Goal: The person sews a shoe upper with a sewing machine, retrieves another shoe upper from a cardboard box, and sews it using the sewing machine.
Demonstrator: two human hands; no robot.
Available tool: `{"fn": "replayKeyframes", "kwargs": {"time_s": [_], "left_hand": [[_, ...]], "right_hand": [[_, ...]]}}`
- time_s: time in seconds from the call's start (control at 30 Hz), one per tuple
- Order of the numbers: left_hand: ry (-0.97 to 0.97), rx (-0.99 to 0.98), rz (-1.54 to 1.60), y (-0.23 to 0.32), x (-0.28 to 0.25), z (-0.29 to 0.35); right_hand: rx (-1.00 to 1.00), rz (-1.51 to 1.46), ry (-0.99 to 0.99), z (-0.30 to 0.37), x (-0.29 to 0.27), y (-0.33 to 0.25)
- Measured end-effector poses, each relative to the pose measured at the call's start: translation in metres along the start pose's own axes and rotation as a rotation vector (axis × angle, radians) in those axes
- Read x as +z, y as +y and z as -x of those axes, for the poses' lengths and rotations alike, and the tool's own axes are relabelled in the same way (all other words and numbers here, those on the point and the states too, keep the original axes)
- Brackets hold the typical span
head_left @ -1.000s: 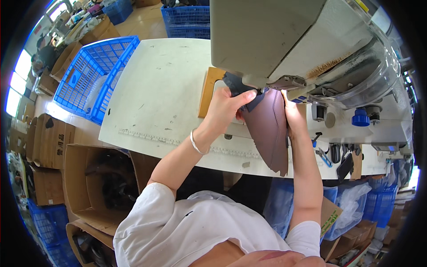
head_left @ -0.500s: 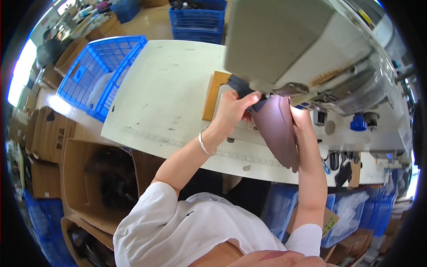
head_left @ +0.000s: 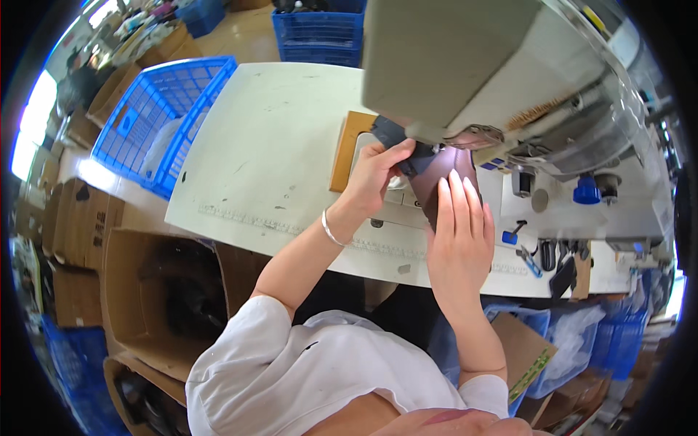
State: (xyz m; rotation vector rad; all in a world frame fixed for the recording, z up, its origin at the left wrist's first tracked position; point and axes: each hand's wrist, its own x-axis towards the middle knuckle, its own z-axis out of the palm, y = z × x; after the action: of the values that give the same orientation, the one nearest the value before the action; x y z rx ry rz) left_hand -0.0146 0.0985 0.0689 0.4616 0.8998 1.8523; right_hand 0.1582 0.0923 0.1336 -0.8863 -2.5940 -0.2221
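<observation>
Brown leather piece [head_left: 436,178] under right hand [head_left: 459,236] (flat); left hand [head_left: 374,174] pinching edge.

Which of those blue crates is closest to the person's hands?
The open lattice blue crate at the table's left edge, beside the white table. It lies nearer the left hand than the blue crate beyond the table's far edge.

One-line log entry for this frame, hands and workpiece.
left hand: grips brown leather piece at sewing machine | right hand: flat on piece | table: blue basket at left
</observation>
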Motion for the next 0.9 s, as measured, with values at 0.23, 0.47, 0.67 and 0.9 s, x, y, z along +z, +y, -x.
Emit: {"fn": "replayKeyframes", "kwargs": {"time_s": [0.23, 0.47, 0.67, 0.9], "left_hand": [[-0.012, 0.07, 0.012, -0.007, 0.002, -0.002], [0.083, 0.209, 0.039, -0.017, 0.011, 0.011], [0.135, 0.25, 0.044, -0.027, 0.011, 0.008], [0.163, 0.19, 0.106, -0.02, 0.019, 0.014]], "right_hand": [[-0.06, 0.039, 0.302, -0.002, 0.032, 0.024], [-0.132, -0.048, 0.307, -0.01, 0.032, 0.044], [-0.133, -0.079, 0.31, -0.022, 0.026, 0.042], [-0.326, -0.131, 0.488, -0.035, 0.042, 0.063]]}}
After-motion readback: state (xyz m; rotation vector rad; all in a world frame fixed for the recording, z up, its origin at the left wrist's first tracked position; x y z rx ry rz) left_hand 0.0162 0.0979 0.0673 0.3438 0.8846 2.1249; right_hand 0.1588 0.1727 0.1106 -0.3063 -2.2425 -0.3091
